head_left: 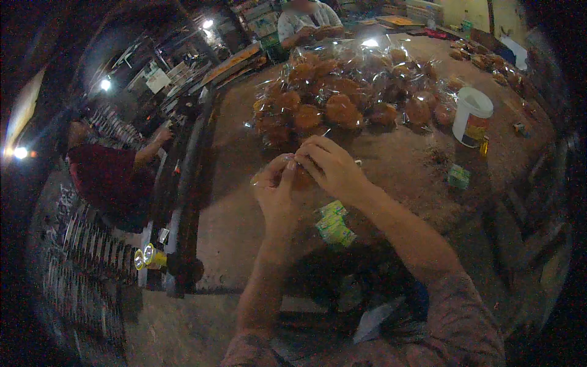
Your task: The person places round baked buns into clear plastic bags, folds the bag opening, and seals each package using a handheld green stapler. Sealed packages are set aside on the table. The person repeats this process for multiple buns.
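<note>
My left hand [275, 183] and my right hand [324, 162] meet at the middle of the brown table [226, 232], fingers pinched together on something small, partly hidden, with a glint of clear plastic. A brown round item [304, 178] shows just behind my fingers. Beyond them lies a heap of brown round items in clear crinkled bags [342, 110]. Several green-and-yellow packets [333, 223] lie below my hands, near my right forearm.
A white bucket [471, 116] and a green packet [458, 176] sit at right; more bagged items [489, 61] lie far right. Yellow-rimmed cups [148, 257] stand on the dark left rail. A co-worker in maroon [107, 171] is at left, another person [306, 24] across the table.
</note>
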The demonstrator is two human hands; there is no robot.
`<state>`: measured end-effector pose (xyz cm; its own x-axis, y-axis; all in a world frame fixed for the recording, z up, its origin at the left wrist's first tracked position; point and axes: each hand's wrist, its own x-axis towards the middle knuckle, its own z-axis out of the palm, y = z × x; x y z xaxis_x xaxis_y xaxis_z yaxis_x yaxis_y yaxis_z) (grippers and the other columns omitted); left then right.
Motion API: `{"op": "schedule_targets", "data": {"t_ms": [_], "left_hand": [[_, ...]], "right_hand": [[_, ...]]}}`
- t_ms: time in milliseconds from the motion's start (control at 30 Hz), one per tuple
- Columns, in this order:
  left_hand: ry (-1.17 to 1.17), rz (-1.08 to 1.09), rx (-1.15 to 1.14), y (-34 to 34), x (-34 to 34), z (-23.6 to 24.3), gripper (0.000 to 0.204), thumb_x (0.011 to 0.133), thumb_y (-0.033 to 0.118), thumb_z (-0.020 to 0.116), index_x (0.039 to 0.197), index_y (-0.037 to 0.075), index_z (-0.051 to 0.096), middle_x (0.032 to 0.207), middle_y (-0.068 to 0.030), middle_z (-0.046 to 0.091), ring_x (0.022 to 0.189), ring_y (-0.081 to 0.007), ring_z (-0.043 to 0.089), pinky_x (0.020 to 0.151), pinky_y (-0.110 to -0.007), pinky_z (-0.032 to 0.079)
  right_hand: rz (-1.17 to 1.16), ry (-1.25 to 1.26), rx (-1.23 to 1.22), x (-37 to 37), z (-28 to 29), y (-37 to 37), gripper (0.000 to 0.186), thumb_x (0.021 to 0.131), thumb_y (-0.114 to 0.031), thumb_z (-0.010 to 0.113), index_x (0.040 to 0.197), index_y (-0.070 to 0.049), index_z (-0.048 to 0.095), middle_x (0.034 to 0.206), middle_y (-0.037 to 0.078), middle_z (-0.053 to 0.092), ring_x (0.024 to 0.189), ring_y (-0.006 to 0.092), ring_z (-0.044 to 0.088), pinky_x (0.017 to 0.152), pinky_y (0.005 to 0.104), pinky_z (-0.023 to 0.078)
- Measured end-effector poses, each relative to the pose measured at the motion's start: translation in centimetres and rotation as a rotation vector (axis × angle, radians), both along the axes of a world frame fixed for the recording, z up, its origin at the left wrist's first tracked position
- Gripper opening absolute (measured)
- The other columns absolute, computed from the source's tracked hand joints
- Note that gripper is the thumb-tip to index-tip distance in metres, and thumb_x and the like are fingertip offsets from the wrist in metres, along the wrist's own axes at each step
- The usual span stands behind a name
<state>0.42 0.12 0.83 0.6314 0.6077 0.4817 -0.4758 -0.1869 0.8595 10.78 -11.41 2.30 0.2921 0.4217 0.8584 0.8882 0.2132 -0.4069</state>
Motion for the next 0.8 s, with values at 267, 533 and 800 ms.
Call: {"op": "schedule_targets", "data": {"t_ms": [267, 533, 800], "left_hand": [[-0.062, 0.055, -0.059, -0.8, -0.6, 1.3, 0.037, 0.093, 0.008, 0.069, 0.126, 0.001, 0.052, 0.096, -0.0086, 0.069, 0.086, -0.0144, 0.065, 0.077, -0.028, 0.053], [0.06, -0.072, -0.089, -0.4, -0.8, 0.9, 0.013, 0.093, 0.011, 0.069, 0.097, -0.001, 0.071, 0.091, -0.0039, 0.069, 0.083, -0.0111, 0.063, 0.075, -0.028, 0.052], [0.153, 0.037, 0.169, 1.3, -0.6, 0.8, 0.013, 0.091, 0.008, 0.068, 0.099, -0.002, 0.071, 0.099, -0.0055, 0.07, 0.094, -0.0142, 0.063, 0.085, -0.03, 0.051]], "right_hand": [[0.118, 0.213, 0.03, -0.6, 0.8, -0.2, 0.021, 0.096, -0.013, 0.063, 0.114, -0.005, 0.069, 0.102, 0.013, 0.069, 0.096, 0.031, 0.068, 0.086, 0.0378, 0.053], [0.167, 0.095, -0.03, -0.1, 0.7, -0.5, 0.024, 0.095, -0.012, 0.064, 0.117, -0.003, 0.069, 0.104, 0.012, 0.066, 0.098, 0.0302, 0.066, 0.089, 0.0381, 0.052], [0.05, -0.175, -0.167, 1.7, 0.2, -0.7, 0.021, 0.091, -0.008, 0.064, 0.111, -0.002, 0.066, 0.109, 0.014, 0.061, 0.107, 0.0321, 0.059, 0.095, 0.0399, 0.049]]}}
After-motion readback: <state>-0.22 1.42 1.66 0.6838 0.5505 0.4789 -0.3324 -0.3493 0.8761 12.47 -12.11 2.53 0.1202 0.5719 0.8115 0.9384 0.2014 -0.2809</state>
